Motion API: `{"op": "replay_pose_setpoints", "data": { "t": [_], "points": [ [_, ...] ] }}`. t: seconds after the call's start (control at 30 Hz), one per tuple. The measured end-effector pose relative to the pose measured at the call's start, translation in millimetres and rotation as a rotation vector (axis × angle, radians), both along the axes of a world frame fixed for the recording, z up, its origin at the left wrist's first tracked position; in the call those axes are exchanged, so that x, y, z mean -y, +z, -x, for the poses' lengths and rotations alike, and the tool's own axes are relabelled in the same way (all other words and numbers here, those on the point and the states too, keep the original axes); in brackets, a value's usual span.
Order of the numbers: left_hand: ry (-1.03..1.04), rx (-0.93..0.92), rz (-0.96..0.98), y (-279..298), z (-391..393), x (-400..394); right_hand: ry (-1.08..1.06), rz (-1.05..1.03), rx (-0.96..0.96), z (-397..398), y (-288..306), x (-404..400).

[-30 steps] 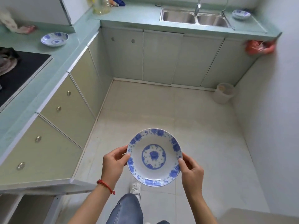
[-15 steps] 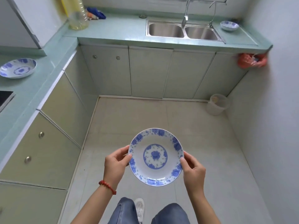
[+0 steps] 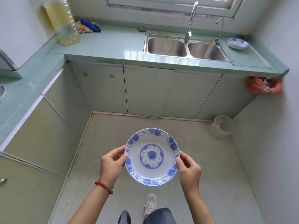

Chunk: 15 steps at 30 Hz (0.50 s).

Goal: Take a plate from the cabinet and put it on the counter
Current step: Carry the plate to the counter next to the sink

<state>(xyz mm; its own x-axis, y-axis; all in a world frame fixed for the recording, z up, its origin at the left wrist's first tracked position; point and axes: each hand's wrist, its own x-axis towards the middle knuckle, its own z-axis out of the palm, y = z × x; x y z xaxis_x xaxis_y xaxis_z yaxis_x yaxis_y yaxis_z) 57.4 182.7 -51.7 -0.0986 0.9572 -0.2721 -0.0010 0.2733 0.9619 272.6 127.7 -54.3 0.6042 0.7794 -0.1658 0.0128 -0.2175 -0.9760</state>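
A white plate with blue flowers point(image 3: 152, 156) is held level in front of me, over the floor. My left hand point(image 3: 111, 165) grips its left rim and my right hand point(image 3: 188, 169) grips its right rim. The pale green counter point(image 3: 113, 47) runs along the far wall ahead, above closed cabinet doors point(image 3: 148, 91), and turns along the left side.
A double steel sink point(image 3: 186, 47) with a tap sits in the far counter. A blue-patterned bowl point(image 3: 237, 43) stands right of it. A large bottle of yellow liquid point(image 3: 62, 21) and rags point(image 3: 88, 26) occupy the left corner. A white bucket point(image 3: 220, 126) stands on the floor; a red bag point(image 3: 263, 85) hangs at right.
The view has swung right and closer to the sink counter. The stove, the left counter plate and the open cabinet have left view. Both hands still hold the plate the same way.
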Motion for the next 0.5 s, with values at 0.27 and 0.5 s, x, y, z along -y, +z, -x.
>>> {"op": "replay_pose_setpoints", "data": {
  "t": [0.27,0.5],
  "points": [
    [0.048,0.01,0.011,7,-43,-111,0.049,0.012,0.013,-46,6,-122],
    [0.034,0.023,0.033,-4,-57,-234,0.042,0.016,0.014,-58,-2,-243]
  ]
}}
